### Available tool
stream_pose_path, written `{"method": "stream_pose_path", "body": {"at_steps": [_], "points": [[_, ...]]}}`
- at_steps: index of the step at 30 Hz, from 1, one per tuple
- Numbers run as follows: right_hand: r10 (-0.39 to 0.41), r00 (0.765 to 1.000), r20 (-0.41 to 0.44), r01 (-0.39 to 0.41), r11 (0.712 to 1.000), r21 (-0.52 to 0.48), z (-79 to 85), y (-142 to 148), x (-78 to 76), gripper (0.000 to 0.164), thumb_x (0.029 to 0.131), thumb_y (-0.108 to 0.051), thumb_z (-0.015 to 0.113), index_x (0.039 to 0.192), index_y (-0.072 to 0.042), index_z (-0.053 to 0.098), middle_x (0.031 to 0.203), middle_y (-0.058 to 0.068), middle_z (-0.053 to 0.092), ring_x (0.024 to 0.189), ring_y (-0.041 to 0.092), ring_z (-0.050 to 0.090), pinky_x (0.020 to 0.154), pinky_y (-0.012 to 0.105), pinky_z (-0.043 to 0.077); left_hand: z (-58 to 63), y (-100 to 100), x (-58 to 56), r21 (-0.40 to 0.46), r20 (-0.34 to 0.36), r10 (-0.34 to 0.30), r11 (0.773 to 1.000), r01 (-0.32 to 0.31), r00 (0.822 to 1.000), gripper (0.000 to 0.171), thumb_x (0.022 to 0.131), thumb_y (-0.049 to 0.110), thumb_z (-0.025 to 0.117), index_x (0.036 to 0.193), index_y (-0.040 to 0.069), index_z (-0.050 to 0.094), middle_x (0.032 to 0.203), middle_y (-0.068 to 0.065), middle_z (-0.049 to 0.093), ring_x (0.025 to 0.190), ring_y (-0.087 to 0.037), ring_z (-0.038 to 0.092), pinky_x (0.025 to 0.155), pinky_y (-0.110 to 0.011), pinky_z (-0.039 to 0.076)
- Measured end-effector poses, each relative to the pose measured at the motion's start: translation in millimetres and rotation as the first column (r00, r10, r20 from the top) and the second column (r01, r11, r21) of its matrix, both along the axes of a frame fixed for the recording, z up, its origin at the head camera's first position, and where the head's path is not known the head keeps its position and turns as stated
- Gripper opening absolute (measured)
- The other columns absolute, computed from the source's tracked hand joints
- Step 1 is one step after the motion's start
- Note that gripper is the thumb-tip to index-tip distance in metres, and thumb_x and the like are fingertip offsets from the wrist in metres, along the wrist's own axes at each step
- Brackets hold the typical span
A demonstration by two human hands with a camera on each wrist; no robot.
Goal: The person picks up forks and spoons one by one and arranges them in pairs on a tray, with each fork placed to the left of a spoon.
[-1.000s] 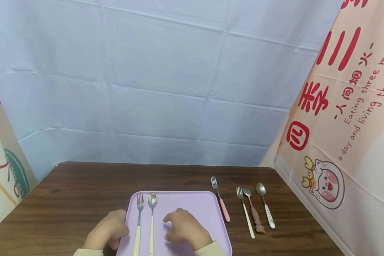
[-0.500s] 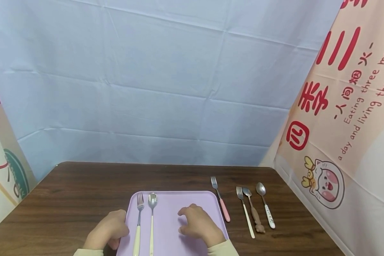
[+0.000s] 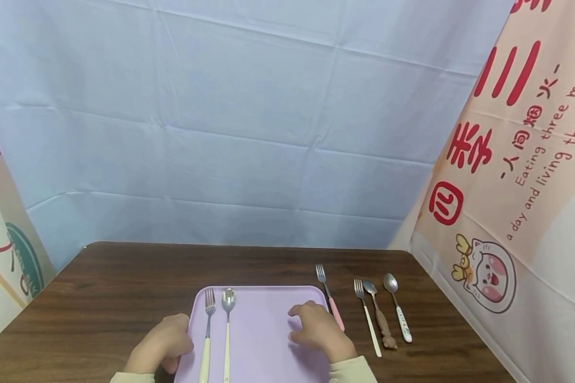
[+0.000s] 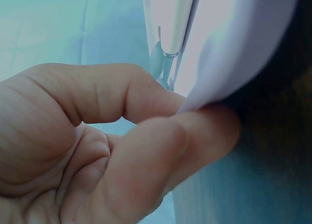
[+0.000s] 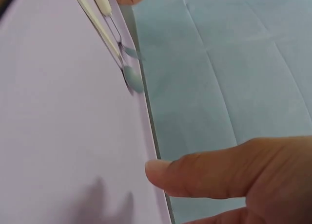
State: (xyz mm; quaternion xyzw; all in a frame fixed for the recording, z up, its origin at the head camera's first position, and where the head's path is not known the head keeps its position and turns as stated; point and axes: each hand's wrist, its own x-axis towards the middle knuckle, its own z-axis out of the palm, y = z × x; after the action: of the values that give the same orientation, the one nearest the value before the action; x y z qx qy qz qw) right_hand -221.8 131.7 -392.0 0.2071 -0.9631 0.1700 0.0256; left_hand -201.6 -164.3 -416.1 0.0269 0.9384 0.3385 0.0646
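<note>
My left hand (image 3: 160, 343) pinches the left rim of a lilac tray (image 3: 263, 319). In the left wrist view, thumb and fingers close on that tray edge (image 4: 229, 63). On the tray's left side lie a fork (image 3: 205, 346) and a long spoon (image 3: 227, 324), side by side, both with cream handles. Over the tray's right side hovers my right hand (image 3: 320, 331), fingers relaxed and apart, holding nothing. Just beyond it, outside the tray, lies a pink-handled fork (image 3: 334, 310), its lower end close to the hand.
Right of the pink fork lie a cream-handled fork (image 3: 370, 324), a spoon with a brown figured handle (image 3: 382, 322) and a spoon with a white patterned handle (image 3: 400, 316). Dark wooden table (image 3: 124, 276) surrounds the tray. A pale blue cloth (image 3: 230, 159) hangs behind.
My right hand has moved rightward across the tray, from near its middle to its right side beside the pink fork. The left hand and the cutlery have stayed in place.
</note>
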Motion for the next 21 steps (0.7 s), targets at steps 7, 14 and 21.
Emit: {"method": "stream_pose_path", "body": {"at_steps": [7,14,21], "points": [[-0.011,1.000,-0.001,0.011,0.998,-0.055,-1.5,21,-7.4,0.038,0.062,-0.015,0.071,0.098,-0.003,0.064,0.096,0.015,0.064,0.097,0.034,0.055,0.096,0.059,0.035,0.6,1,-0.1,0.007,0.012,-0.003,1.000,0.003,1.000,0.007,0.061,-0.008,0.047,0.064,-0.001,0.045,0.045,-0.012,0.050,0.032,-0.019,0.051,0.032,-0.030,0.051],[-0.081,0.995,0.058,0.084,0.994,-0.063,1.2,38,-10.9,0.039,0.064,-0.015,0.072,0.100,-0.003,0.064,0.100,0.017,0.063,0.097,0.037,0.054,0.081,0.053,0.048,2.0,1,1.1,0.007,0.005,-0.002,1.000,0.002,1.000,0.008,0.060,-0.008,0.048,0.064,0.000,0.045,0.046,-0.012,0.050,0.032,-0.019,0.051,0.032,-0.030,0.051],[-0.161,0.982,0.103,0.168,0.984,-0.065,1.6,55,-14.6,0.044,0.064,-0.014,0.073,0.105,-0.002,0.063,0.104,0.019,0.062,0.099,0.037,0.053,0.084,0.054,0.047,2.7,1,1.2,-0.002,0.009,0.001,1.000,-0.001,1.000,0.009,0.060,-0.008,0.048,0.063,0.000,0.045,0.043,-0.011,0.050,0.031,-0.017,0.050,0.031,-0.029,0.050]]}}
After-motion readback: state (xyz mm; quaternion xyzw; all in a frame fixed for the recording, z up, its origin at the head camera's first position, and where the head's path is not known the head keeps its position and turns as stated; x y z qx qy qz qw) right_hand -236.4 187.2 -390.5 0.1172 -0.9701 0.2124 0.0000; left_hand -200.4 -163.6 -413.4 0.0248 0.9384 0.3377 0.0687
